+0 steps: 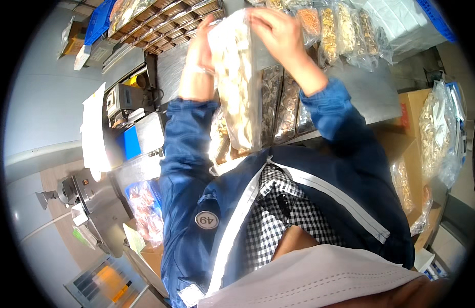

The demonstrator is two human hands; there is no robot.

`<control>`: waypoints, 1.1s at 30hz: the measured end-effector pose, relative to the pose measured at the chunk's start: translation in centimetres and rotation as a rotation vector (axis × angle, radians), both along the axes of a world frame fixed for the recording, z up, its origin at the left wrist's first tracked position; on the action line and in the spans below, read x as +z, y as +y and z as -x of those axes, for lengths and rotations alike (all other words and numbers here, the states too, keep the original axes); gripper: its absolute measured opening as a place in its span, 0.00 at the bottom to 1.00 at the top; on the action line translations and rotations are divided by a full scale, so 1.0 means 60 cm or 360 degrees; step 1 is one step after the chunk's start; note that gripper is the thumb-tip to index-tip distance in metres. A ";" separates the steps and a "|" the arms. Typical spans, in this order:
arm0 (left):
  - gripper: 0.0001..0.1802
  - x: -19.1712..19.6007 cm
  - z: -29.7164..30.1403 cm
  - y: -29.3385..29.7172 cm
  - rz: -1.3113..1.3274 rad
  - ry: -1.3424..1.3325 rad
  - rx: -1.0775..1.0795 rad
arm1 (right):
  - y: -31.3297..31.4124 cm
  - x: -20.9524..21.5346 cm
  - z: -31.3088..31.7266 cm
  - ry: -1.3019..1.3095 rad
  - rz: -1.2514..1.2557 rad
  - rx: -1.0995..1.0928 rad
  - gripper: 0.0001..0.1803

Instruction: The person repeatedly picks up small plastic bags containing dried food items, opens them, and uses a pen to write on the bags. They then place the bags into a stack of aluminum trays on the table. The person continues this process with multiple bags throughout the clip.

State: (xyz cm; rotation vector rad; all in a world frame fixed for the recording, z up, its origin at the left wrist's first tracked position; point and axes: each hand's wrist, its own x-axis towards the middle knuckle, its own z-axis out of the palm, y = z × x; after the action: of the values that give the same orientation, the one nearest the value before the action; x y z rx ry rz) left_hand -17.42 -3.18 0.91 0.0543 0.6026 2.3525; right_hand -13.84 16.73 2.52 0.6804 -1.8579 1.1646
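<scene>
A long clear plastic bag (237, 87) of pale dried slices hangs upright between my hands, its upper part washed out by glare. My left hand (200, 54) grips its upper left side; some of those fingers are hidden behind the bag. At the upper right corner, my right hand (282, 35) has its fingers bent onto the plastic. Just right of the bag, dark long packs (288, 110) lie side by side on the metal table (368, 95). Another pack of pale pieces (219, 133) shows partly behind the bag's lower left.
Stacked brown compartment trays (171, 23) stand at the far left of the table. Several clear bags of dried food (345, 31) line the far right, by a white plastic sack (401, 23). A cardboard box (414, 110) is at right. Left are a small metal machine (125, 102) and a blue crate (156, 192).
</scene>
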 end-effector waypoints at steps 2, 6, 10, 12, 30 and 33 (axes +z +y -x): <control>0.29 0.062 -0.006 0.059 0.1126 0.0649 0.1174 | 0.006 0.008 0.055 -0.0080 0.0028 -0.0226 0.15; 0.15 0.086 0.016 0.054 0.1438 0.1873 0.1529 | -0.014 0.025 0.076 -0.0747 0.0667 0.0339 0.11; 0.31 0.036 0.018 0.032 0.1526 0.1316 0.0948 | -0.028 0.040 0.020 -0.1060 0.0593 0.0052 0.13; 0.31 0.021 0.012 0.027 0.1530 0.1265 0.0426 | -0.023 0.059 -0.006 -0.1276 0.0391 -0.0081 0.14; 0.20 0.041 0.053 -0.063 0.1905 0.1202 0.0673 | 0.088 -0.053 -0.064 -0.1172 -0.0164 0.0575 0.21; 0.17 0.134 -0.006 -0.060 0.1708 0.1818 0.0908 | 0.151 -0.110 -0.101 -0.1523 -0.0027 0.0334 0.19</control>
State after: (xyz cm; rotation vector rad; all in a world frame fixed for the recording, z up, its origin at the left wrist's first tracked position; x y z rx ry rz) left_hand -17.04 -6.77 8.98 0.8396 2.5959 1.9425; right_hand -7.80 25.78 -4.08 0.3303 -2.6075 1.8137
